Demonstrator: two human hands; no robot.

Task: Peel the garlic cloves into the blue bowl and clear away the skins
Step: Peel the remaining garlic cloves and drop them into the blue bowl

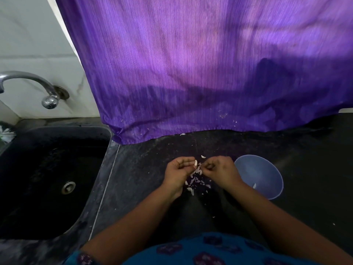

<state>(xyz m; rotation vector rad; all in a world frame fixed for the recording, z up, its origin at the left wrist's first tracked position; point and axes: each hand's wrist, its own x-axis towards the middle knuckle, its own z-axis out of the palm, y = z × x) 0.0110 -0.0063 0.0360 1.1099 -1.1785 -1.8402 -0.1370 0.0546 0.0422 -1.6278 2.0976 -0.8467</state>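
- Most of the dark counter (248,142) in front of you was bare stone when this was caught, with the purple curtain (191,64) hanging down onto its back edge and the black sink (47,178) set into it on your left.
- One blue bowl (258,175) stood just beside your right wrist, and it held only a single pale piece that I took for a peeled clove (254,186), low on its near side; by that count the peeling had hardly begun.
- Your left hand (178,170) had its fingers curled around a pale garlic clove (195,162), which stuck out at the fingertips toward the other hand.
- Your right hand (219,169) met it over the counter with its fingers curled in a pinch at the clove or its skin; which of the two I could not tell.
- A loose heap of skins (196,180) lay on the counter directly under and between your hands, with small flakes scattered toward you and a few up near the curtain hem.
- None of those skins had been gathered, so the clearing-up was all ahead of you; how many unpeeled cloves remained in the heap I could not make out.
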